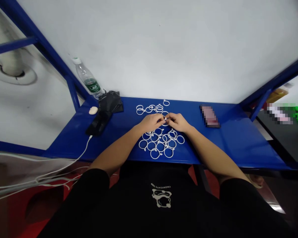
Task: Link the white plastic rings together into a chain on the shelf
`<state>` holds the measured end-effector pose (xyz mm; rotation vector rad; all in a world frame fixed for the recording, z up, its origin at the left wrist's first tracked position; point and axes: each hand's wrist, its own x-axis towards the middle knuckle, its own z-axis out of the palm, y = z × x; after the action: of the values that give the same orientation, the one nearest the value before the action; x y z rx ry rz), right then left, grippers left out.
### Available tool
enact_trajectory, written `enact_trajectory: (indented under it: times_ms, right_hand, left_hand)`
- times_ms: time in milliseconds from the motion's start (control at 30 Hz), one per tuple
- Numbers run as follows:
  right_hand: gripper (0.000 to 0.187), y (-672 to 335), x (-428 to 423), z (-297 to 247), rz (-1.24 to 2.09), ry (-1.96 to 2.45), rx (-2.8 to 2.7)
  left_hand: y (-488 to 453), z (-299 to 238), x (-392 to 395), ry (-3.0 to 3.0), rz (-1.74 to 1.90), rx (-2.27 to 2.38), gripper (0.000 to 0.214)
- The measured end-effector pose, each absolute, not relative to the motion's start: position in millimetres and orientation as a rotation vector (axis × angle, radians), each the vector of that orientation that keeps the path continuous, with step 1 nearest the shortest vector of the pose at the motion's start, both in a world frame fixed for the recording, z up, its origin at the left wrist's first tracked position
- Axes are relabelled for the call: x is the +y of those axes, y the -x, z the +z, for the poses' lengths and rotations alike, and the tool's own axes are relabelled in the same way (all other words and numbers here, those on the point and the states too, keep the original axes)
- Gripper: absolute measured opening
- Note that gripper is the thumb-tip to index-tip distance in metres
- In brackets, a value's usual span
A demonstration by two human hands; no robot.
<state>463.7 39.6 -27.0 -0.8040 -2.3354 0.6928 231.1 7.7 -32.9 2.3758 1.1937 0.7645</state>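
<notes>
My left hand [152, 121] and my right hand [178, 121] meet over the middle of a blue table [233, 138]. Both have their fingers pinched together on one white plastic ring [165, 119] held between them. Just below the hands lies a cluster of several white rings [161, 142] near the table's front edge. A second group of several white rings [151, 108] lies farther back, behind the hands.
A plastic water bottle [87, 79] leans at the back left beside a black pouch [110, 101]. A dark phone [97, 124] with a white cable [81, 152] lies left of the hands, next to a small pale object [93, 110]. A blurred flat item [210, 116] lies to the right.
</notes>
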Motion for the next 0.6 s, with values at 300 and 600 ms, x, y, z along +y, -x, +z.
enact_trajectory:
  times_ms: [300,600]
  right_hand:
    - [0.015,-462.3,40.1,-26.9,0.682,0.751,-2.366]
    - [0.015,-461.0,35.6,-26.9,0.651,0.766,-2.364]
  left_hand:
    - [-231.3,-36.8,8.2,-2.433,0.735,1.143,0.023]
    - [-230.2,-31.9,7.3,-2.436,0.736,1.120,0.018]
